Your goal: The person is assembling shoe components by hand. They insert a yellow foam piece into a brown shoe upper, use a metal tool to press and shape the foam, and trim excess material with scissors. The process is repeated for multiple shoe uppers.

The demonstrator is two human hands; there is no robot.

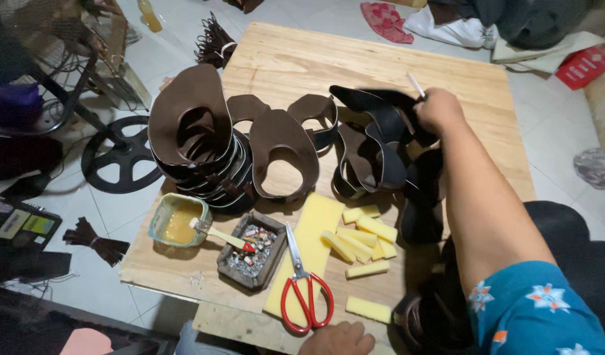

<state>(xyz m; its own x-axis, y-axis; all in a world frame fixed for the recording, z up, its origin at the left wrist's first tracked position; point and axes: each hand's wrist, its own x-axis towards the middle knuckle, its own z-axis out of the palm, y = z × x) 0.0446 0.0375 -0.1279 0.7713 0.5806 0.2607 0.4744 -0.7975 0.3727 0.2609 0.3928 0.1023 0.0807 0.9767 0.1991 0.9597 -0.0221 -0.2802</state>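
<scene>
Dark curved leather pieces, lifted

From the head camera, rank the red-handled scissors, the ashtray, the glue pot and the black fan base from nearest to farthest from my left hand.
From the left hand at the bottom edge:
1. Red-handled scissors, just above it on the yellow foam sheet.
2. Ashtray, further left on the board.
3. Glue pot, beyond the ashtray, near the board's left edge.
4. Black fan base, on the floor, far left.

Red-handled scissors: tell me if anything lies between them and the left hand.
Nothing visible does. The left hand rests at the board's near edge, right beside the handles of the red-handled scissors, which lie flat on the yellow foam sheet.
</scene>
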